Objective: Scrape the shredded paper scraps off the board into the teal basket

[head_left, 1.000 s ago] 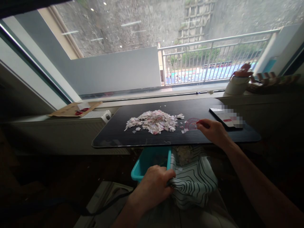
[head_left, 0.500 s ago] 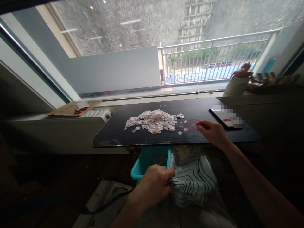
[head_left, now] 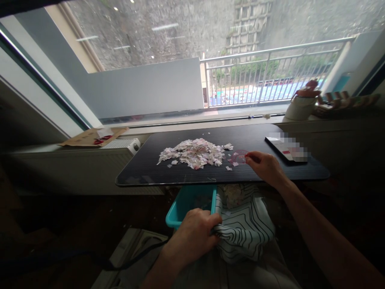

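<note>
Low in the head view, my left hand (head_left: 197, 226) is closed around a gathered edge of a white cloth with black lines (head_left: 246, 235). The cloth hangs beside a turquoise plastic bin (head_left: 172, 212), whose near rim is partly hidden by that hand. Over the dark tabletop (head_left: 144, 168), my right hand (head_left: 266, 165) pinches the right end of a thin see-through plastic piece with red curved markings (head_left: 239, 156), shaped like a protractor. Its left end lies among a few loose scraps, just right of a heap of small torn paper pieces (head_left: 197, 152).
A phone (head_left: 282, 150) lies at the table's right. A jar (head_left: 302, 104) stands on the sill at right, behind the table. Left of it are a radiator (head_left: 120, 145) and a brown envelope (head_left: 82, 138). Paper bits (head_left: 233, 194) rest on the cloth under the table edge.
My right hand has slid slightly left with the see-through plastic piece, closer to the paper heap. My left hand keeps its hold on the cloth in the same place.
</note>
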`<action>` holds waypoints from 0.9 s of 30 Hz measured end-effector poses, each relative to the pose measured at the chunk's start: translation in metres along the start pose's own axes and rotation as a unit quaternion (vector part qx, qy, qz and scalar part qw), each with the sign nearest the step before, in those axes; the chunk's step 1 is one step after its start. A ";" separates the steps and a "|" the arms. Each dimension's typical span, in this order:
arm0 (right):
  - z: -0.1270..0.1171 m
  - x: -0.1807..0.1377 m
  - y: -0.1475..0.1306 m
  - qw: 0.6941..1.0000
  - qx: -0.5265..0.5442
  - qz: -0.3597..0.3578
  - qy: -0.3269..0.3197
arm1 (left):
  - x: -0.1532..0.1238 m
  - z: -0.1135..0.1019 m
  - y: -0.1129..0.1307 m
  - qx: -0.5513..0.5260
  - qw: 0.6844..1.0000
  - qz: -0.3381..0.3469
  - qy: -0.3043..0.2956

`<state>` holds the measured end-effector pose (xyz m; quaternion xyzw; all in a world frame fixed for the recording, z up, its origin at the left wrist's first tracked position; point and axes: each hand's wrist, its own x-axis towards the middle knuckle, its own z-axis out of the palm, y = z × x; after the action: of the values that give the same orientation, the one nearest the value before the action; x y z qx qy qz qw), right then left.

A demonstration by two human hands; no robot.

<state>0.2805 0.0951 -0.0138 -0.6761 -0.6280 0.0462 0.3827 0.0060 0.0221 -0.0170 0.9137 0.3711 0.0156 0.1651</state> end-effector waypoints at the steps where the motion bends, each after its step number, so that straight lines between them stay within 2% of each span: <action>1: 0.000 0.000 -0.001 1.000 -0.002 0.000 0.004 | 0.000 0.000 0.000 0.000 1.000 0.001 -0.001; 8: 0.008 0.001 -0.006 0.998 0.040 -0.029 -0.037 | 0.001 -0.003 0.002 0.008 1.000 -0.006 -0.010; 19: -0.001 0.000 -0.005 1.000 0.001 -0.006 -0.005 | 0.001 -0.001 0.000 0.000 1.000 0.003 0.004; 27: 0.012 0.003 -0.004 0.996 0.065 -0.028 -0.053 | 0.001 0.001 0.000 -0.004 1.000 0.004 0.010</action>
<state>0.2708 0.1035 -0.0186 -0.6285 -0.6616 0.1119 0.3935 0.0066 0.0229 -0.0180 0.9143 0.3690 0.0272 0.1650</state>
